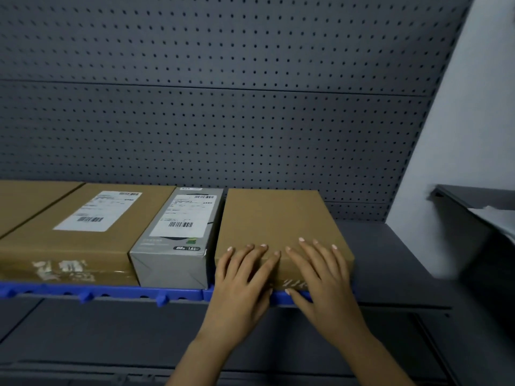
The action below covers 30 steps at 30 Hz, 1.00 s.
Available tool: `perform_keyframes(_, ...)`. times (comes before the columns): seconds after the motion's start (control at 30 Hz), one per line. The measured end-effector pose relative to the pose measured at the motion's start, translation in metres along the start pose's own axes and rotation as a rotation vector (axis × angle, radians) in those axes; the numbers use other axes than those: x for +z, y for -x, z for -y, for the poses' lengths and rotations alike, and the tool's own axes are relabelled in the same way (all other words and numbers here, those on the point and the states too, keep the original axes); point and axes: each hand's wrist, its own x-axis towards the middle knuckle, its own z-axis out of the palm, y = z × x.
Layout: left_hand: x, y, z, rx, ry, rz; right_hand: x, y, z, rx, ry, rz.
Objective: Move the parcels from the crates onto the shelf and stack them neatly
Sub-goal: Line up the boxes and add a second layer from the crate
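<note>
Head view: a plain brown box (278, 218) lies flat on the dark grey shelf (390, 260), its front edge at the blue strip (111, 292) that runs along the shelf's front; both hands are on the near end of this box. The left hand (242, 277) lies palm down with its fingers straight and spread over the box's top near the front left corner; it grasps nothing and only rests there. The right hand (323, 274) lies the same way beside it, fingers straight and fanned across the top toward the front right corner, with its thumb reaching down the front face to the blue strip; it too is released, flat on the cardboard rather than closed round it. The two index fingers almost meet at the middle of the box.

Just to the left, with a narrow gap between, stands a grey box (178, 263) with a white barcode label on top; touching its left side is a wider brown box (133, 218) that also carries a white label, with torn tape marks on its front face; a further brown box (25, 201) shows at the far left edge. Behind the row rises a grey pegboard (223, 107); to the right is a pale wall (473, 121), and a dark object (473, 232), blurred, juts in at the right edge.
</note>
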Motion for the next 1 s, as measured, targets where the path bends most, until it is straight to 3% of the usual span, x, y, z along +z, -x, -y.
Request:
perform_keyframes(0.77, -0.005, 0.005, 0.007, -0.034, 0.023, 0.014, 0.007, -0.005, 0.013, 0.045, -0.032, 0.007)
perform_keyframes(1.0, -0.027, 0.01, 0.021, -0.092, 0.032, -0.066, 0.007, -0.008, 0.015, 0.038, -0.041, -0.013)
